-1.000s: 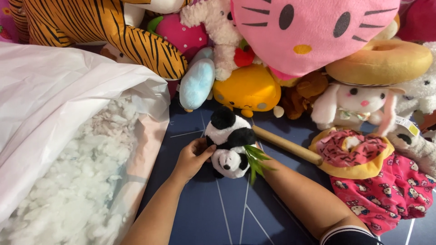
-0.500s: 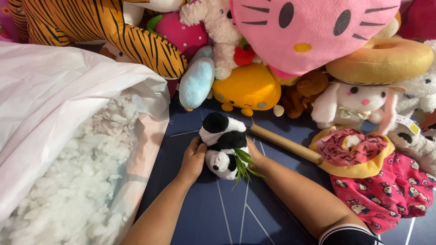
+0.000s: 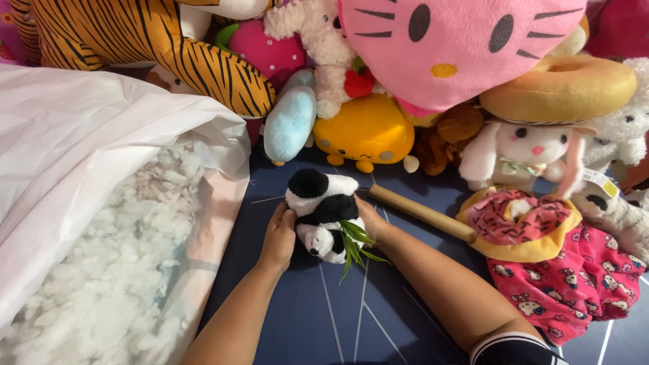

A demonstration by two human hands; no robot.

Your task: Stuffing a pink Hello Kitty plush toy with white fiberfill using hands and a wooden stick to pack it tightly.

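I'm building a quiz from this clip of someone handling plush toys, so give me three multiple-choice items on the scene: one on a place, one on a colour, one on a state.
1. Where does the wooden stick lie?
A. right of the panda toy, on the dark mat
B. inside the white bag
C. on top of the tiger plush

2. What colour are the leaves on the panda toy?
A. red
B. green
C. blue

3. How is the panda toy held?
A. by the left hand alone
B. by no hand
C. between both hands

Answers:
1 A: the stick rests on the dark mat, just right of the panda.
2 B: green leaves stick out by its head.
3 C: the left hand and the right hand press its two sides.
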